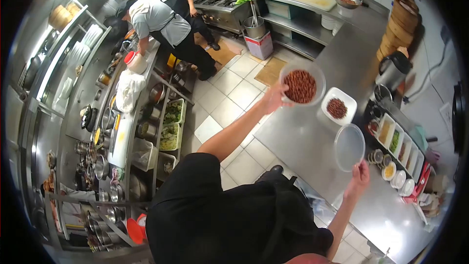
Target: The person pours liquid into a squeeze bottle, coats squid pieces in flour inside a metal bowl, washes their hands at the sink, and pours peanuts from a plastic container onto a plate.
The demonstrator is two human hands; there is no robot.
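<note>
My left hand [278,97] grips the near left rim of a round clear tub [300,86] with reddish-brown beans or nuts in it. The tub is tilted so its contents show. Just right of it, a white square bowl [338,106] holding a smaller heap of the same pieces stands on the steel counter [303,139]. My right hand [361,173] pinches the near edge of a round translucent lid [349,147], held above the counter close to the bowl.
Behind the lid is a rack of ingredient trays [401,147] with small white cups [398,179]. A black kettle [393,68] and stacked bamboo steamers [400,27] line the wall. Two people [163,22] stand at the upper left near the stove [220,11].
</note>
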